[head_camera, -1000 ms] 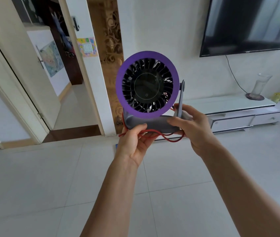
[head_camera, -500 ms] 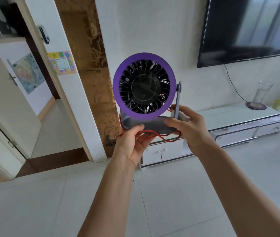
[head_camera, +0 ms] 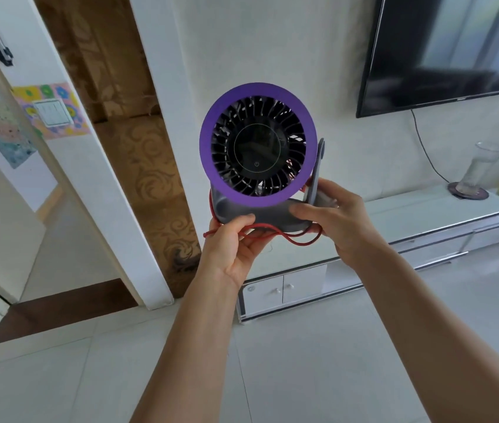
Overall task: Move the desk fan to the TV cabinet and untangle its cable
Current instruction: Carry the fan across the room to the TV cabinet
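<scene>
A purple-rimmed desk fan (head_camera: 257,148) is held in mid-air at the centre of the frame, its dark grille facing the camera, with both of a person's hands on its grey base. The left hand (head_camera: 236,242) curls around the base's left end from below, thumb across the front, and the red cable (head_camera: 297,241) passes through its grasp. The right hand (head_camera: 333,221) clasps the base's right end beside the upright bracket. The cable hangs in loose loops under the base between the two hands. More of it appears wound around the stand, though its path behind cannot be made out.

The white TV cabinet (head_camera: 425,215) stretches across the right of the frame, behind and below the fan, under a wall-mounted television (head_camera: 449,47) at upper right. A glass vase (head_camera: 477,169) on a dark mat stands toward the cabinet's far right end. Pale floor tiles (head_camera: 272,361) fill the lower frame, and a doorway opens at left.

The task looks to be in its first half. The fan is lifted and near the cabinet but not set on it, and the cable is not yet untangled.
</scene>
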Demonstrator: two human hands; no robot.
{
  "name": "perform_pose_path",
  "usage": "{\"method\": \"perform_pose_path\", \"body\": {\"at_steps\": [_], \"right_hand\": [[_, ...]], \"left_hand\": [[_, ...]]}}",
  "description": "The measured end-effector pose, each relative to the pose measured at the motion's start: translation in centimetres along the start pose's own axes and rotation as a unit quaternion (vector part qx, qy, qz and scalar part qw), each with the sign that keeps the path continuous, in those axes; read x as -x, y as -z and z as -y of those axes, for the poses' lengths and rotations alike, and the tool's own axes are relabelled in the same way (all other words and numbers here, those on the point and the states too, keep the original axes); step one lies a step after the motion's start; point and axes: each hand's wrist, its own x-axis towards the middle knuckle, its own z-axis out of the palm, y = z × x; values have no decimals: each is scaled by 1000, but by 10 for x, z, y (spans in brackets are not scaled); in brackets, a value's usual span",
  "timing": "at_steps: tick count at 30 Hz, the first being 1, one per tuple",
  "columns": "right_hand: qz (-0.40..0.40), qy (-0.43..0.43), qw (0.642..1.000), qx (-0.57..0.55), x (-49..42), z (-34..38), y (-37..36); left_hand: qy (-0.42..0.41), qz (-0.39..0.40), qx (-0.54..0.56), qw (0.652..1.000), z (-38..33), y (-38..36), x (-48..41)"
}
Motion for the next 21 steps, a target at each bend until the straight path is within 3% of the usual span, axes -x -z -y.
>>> {"method": "perform_pose_path", "body": {"at_steps": [13, 21], "right_hand": [[49, -19, 998, 24, -208, -26, 64], [90, -22, 994, 56, -290, -49, 76]], "left_hand": [[-1, -40, 24, 999, 35, -84, -181], [7, -46, 4, 999, 55, -89, -262]]}}
